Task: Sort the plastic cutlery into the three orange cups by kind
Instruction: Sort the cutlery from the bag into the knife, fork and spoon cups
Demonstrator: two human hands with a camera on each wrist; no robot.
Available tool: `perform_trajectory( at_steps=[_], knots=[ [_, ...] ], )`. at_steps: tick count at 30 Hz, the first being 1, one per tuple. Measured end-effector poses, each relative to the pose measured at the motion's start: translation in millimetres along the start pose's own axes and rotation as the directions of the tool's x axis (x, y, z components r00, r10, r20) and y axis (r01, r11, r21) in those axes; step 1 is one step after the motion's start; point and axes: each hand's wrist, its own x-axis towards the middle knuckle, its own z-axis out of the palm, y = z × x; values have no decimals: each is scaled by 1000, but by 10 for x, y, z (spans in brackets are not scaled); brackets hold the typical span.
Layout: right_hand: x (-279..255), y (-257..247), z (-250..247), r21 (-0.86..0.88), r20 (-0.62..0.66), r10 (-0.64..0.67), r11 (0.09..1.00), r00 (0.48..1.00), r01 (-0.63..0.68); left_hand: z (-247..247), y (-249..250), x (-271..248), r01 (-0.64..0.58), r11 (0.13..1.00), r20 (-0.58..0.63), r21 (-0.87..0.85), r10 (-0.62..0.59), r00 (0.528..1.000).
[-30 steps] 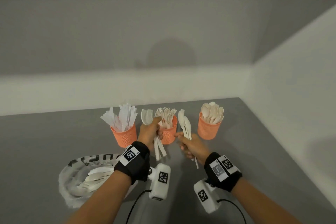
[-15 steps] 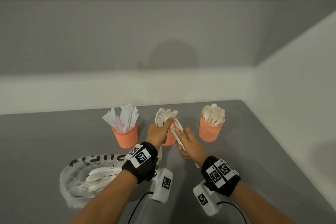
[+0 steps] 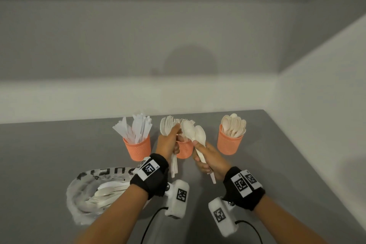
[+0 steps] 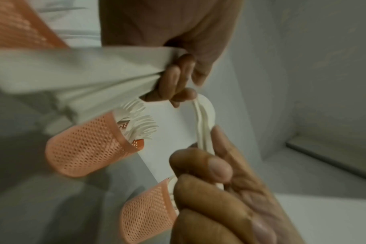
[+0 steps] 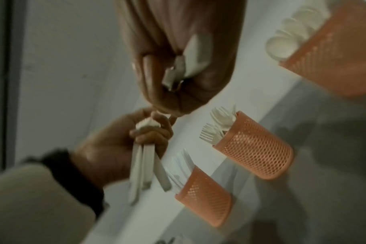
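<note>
Left hand (image 3: 168,142) curled round a bundle of forks (image 3: 167,126) above the middle cup (image 3: 184,149); right hand (image 3: 210,159) gripping two spoons (image 3: 195,134) by the handles (probably two); light, slick, bendy; best held mid-handle.

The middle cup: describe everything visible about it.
The middle cup is orange, with mesh-patterned walls pierced by small holes and a smooth rim; it looks like plastic. It stands upright on the grey table, between the knife cup and the spoon cup, apart from both. White forks stand in it, tines up. In the head view the left hand, gripping forks, and the right hand, gripping spoons, partly cover it; whether either touches it cannot be told.
</note>
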Motion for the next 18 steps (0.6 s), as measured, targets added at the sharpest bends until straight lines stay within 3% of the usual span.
perform_trajectory(
  at_steps=[3, 7, 12, 18],
  knots=[
    [-54, -97, -25, 99, 76, 21, 995, 997, -29, -49, -5, -52, 86, 992, 140, -96, -72, 987],
    [-29, -80, -23, 167, 96, 18, 985, 995, -34, -44, 10, -109, 101, 980, 243, -170, -57, 968],
    [-2, -19, -39, 193, 74, 17, 981, 997, -31, -11, 12, -129, -16, 995, 205, -99, 36, 978],
    [2, 6, -1, 51, -37, -63, 997, 997, 65, 44, 4, -159, -100, 995, 123, 8, 98, 988]
  ],
)
